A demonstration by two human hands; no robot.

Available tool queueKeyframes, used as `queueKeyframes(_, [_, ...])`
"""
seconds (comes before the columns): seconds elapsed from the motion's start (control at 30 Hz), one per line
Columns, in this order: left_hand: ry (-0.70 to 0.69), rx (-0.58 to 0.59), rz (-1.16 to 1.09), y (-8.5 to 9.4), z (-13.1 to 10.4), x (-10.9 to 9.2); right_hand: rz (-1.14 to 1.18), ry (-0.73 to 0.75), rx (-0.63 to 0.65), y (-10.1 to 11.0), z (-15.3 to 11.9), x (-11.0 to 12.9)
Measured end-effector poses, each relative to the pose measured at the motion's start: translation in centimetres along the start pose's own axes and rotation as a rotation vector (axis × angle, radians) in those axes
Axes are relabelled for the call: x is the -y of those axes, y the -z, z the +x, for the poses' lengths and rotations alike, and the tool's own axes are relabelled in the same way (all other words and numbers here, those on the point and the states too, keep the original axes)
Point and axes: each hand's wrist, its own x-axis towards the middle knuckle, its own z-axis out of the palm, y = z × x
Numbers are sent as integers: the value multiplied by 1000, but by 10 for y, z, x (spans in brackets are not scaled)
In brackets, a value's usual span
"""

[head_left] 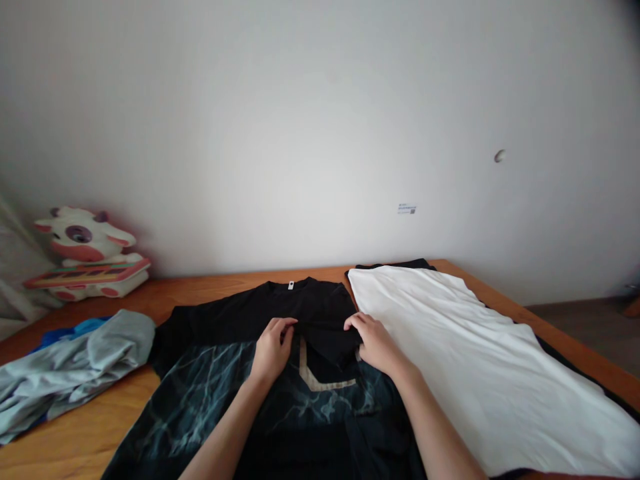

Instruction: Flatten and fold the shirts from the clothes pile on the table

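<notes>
A black T-shirt (pixel 215 373) with a grey marbled print lies spread before me, its collar and white neck label toward the wall. One sleeve sticks out to the left, while the right side is folded inward over the chest. My left hand (pixel 273 347) pinches the cloth near the middle of the shirt, thumb and fingers together. At the right edge, my right hand (pixel 375 343) grips the folded part by the sleeve. A beige printed shape shows between both hands, partly covered by the folded cloth.
On the wooden table (pixel 65 440), a white garment (pixel 450 353) lies flat over black cloth at right. A crumpled grey garment (pixel 95 363) with blue parts lies left. Behind it stands a cow-shaped toy keyboard (pixel 90 257), near the wall (pixel 300 133).
</notes>
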Motion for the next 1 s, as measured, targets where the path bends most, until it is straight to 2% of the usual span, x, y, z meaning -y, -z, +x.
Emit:
queueKeyframes(0.17, [39, 31, -32, 0, -1, -2, 3, -33, 55, 2, -2, -2])
queueKeyframes(0.3, [32, 101, 19, 1, -1, -3, -17, -37, 80, 9, -5, 3])
queueKeyframes(0.47, [-92, 179, 97, 1, -2, -5, -41, 74, 68, 16, -11, 29])
queueKeyframes(0.6, [-94, 191, 65, 1, 0, -5, -45, 166, 36, 8, -12, 56])
queueKeyframes(0.77, [-91, 174, 41, 1, 1, -3, -189, 160, -16, -7, -7, 72])
queueKeyframes(0.87, [-79, 147, 45, 2, 1, -4, -232, 136, -33, -6, -6, 72])
queueKeyframes(1.0, [-42, 132, 99, 1, 1, -6, -268, 19, -126, -1, -5, 73])
